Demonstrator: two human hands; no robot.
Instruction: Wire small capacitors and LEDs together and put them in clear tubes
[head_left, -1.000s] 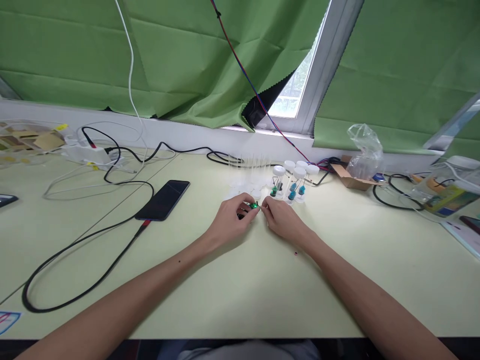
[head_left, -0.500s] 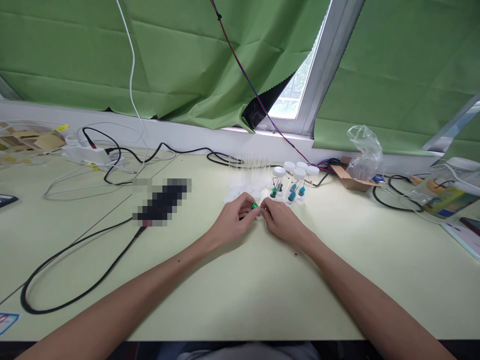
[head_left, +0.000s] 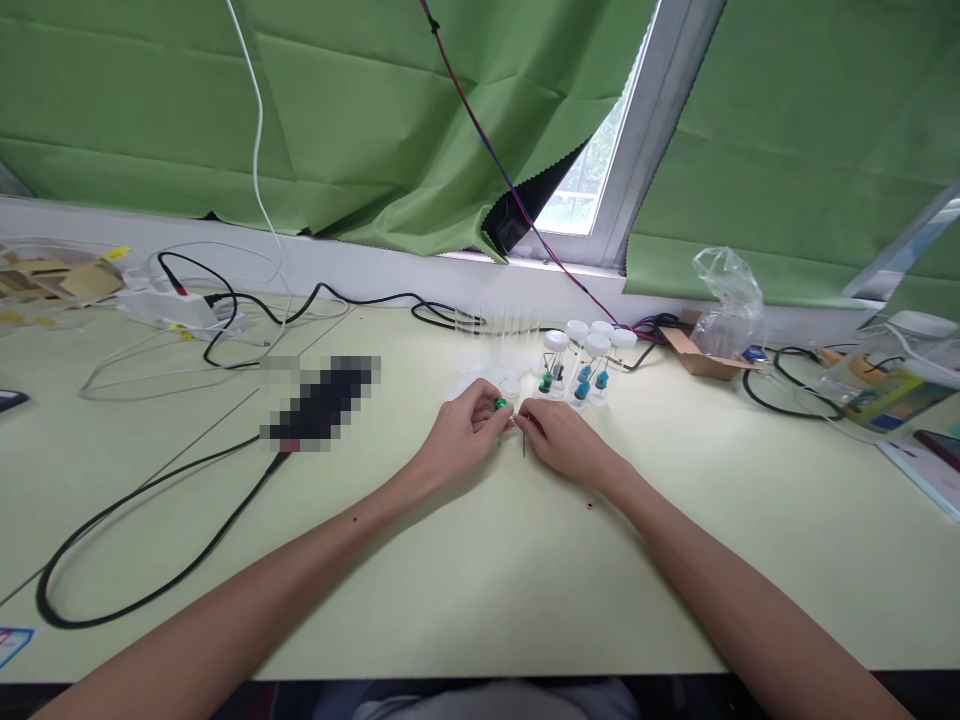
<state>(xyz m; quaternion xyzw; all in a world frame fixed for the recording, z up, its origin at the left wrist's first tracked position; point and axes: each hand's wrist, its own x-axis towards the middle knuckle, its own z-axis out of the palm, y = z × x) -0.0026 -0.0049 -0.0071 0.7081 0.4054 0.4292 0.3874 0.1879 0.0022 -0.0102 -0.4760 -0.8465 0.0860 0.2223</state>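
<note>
Between its thumb and fingers, my left hand point(head_left: 466, 432) pinches a small shiny green piece point(head_left: 501, 404); its exact kind is too small to make out. My right hand point(head_left: 559, 435) is closed close beside it, with the fingertips of both hands almost meeting. A thin dark wire-like pin point(head_left: 524, 443) points down from the right fingertips. Just behind the hands stand several clear tubes with white round caps point(head_left: 556, 342), holding green and blue pieces point(head_left: 581, 390). Clear empty-looking tubes point(head_left: 499, 345) stand to their left.
A pixelated dark object point(head_left: 322, 400) with a looping black cable point(head_left: 45, 590) lies on the left of the table. An open cardboard box with a plastic bag point(head_left: 724, 320) sits back right. A tiny dark ring point(head_left: 589, 506) lies near my right wrist. Green curtains point(head_left: 375, 120) hang behind.
The green piece has tilted slightly and shifted a little left in my left hand. The thin pin under my right fingertips now shows more plainly. Both hands stay together.
</note>
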